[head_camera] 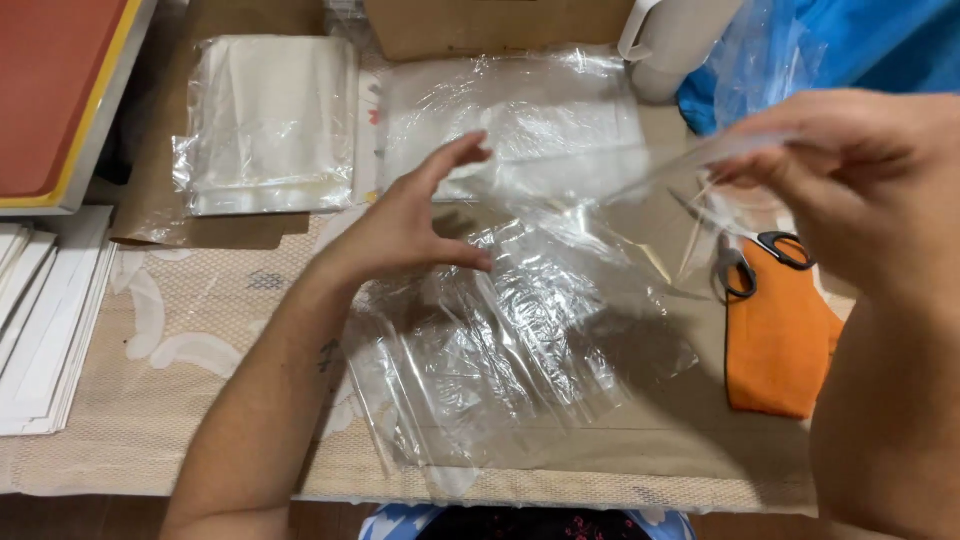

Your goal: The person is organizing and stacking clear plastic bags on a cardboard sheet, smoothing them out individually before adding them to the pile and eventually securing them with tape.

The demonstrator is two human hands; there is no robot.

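My right hand [860, 170] pinches the edge of a clear plastic bag [640, 180] and holds it up above the table, stretched out to the left. My left hand [410, 220] hovers open, fingers spread, just left of that bag and over a loose pile of clear plastic bags [500, 340] lying on the table. Whether the left fingertips touch the lifted bag I cannot tell.
A neat stack of clear bags [270, 120] lies at the back left. Scissors [740, 250] rest on a folded orange cloth [780, 340] at the right. White paper sheets [40, 320] sit at the left edge, a cardboard box [480, 25] and white jug [670, 45] behind.
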